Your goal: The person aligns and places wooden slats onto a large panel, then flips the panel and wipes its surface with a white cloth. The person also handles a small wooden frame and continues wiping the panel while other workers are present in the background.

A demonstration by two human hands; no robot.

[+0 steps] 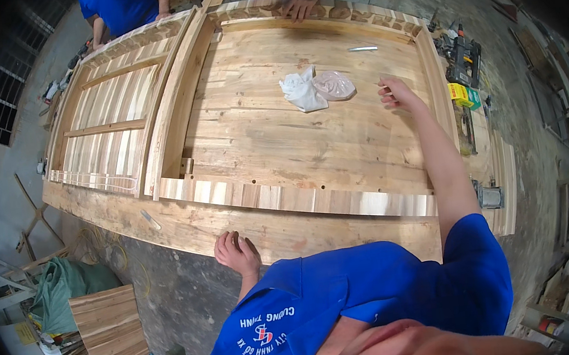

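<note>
Stretched over the wooden frame (300,198), my right hand (397,92) hovers above its inner panel (259,135). Its fingers are bent together as in a pinch; anything between them is too small to make out. To the left of that hand lie a clear bag with pinkish contents (335,86) and a crumpled white plastic bag (303,91). A thin metal strip (362,49) rests farther back on the panel. My left hand (238,253) is at the near edge of the workbench (200,229), fingers loosely bent and apart, with nothing seen in it.
Two people in blue stand across the bench; one person's hand (301,2) rests on the far rail. A slatted wooden frame (108,120) adjoins at left. Power tools (463,58) and a yellow-green box (463,95) sit at right. A pencil-like tool (151,220) lies on the bench.
</note>
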